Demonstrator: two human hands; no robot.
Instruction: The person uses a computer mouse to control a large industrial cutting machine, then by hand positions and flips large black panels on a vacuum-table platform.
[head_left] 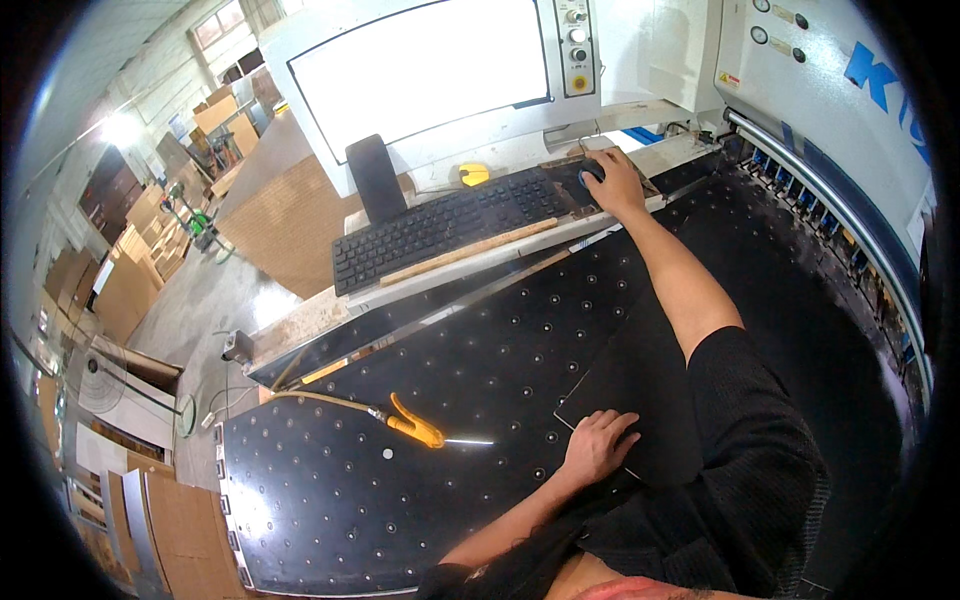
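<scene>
Panel point(650, 390): laid flat on the studded table point(320, 510), its near-left corner showing just beside the left hand point(600, 445). Could get nudged crooked pretty easily, imo, if weight is leaned through that palm, since those studs look like they'd let stuff slide.

Mouse point(588, 178): kept on the shelf past the panel, right of the keyboard point(450, 225). A stray click seems the likeliest slip here, with two spots being minded at once.

Air gun point(418, 430): left lying on the table, nozzle aimed roughly at the panel's corner. Might be knocked or have its hose point(325, 397) snagged if the left forearm gets swung outward.

Right hand point(617, 182): palm down, fingers curled over the mouse, arm stretched well forward across the panel with the elbow a bit bent.

Left hand: rested low over the panel's edge, elbow bent, fingers loosely spread, nothing seen pinched. How hard it's pressed down can't be told.

Wood strip point(470, 251): set along the keyboard's front edge; could be brushed off by a careless sleeve.
</scene>
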